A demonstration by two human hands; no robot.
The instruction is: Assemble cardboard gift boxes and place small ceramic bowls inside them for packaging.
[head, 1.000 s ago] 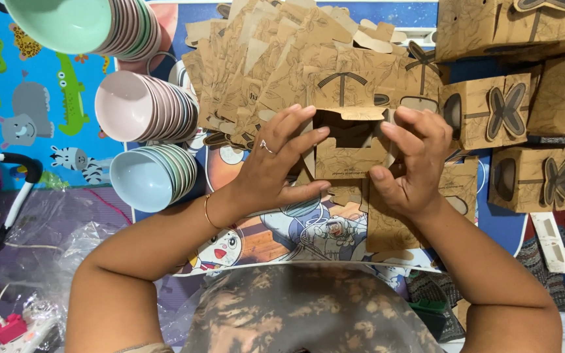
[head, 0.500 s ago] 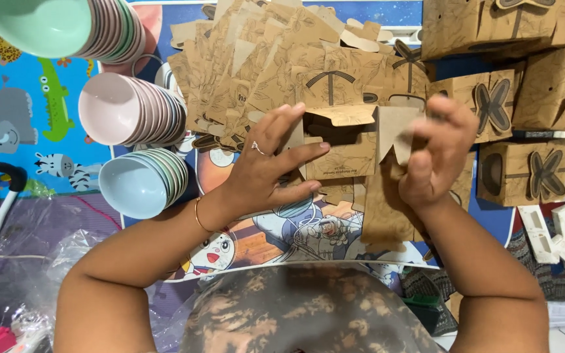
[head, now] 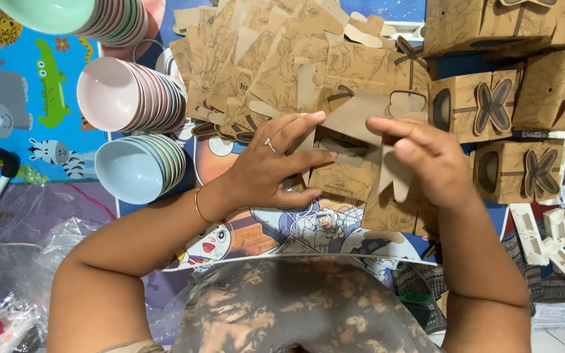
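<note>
My left hand [head: 276, 167] and my right hand [head: 426, 160] both grip a brown cardboard box blank [head: 351, 173] with a leaf print, held over a cartoon play mat. The left fingers press its left side, and a ring shows on one finger. The right fingers pinch its upper flap and right panel. Just beyond the hands lies a heap of flat box blanks [head: 282, 59] of the same kind.
Stacks of pastel bowls lie on their sides at the left: pink [head: 129, 95], light blue [head: 142, 167], green [head: 67, 13]. Folded brown boxes with butterfly-shaped windows [head: 492, 108] pile up at the right. Small white boxes [head: 557, 235] and crinkled clear plastic [head: 27, 229] lie nearby.
The right hand lifted off the box front and now pinches the top flap; the blank has been turned and partly folded. The view shifted slightly.
</note>
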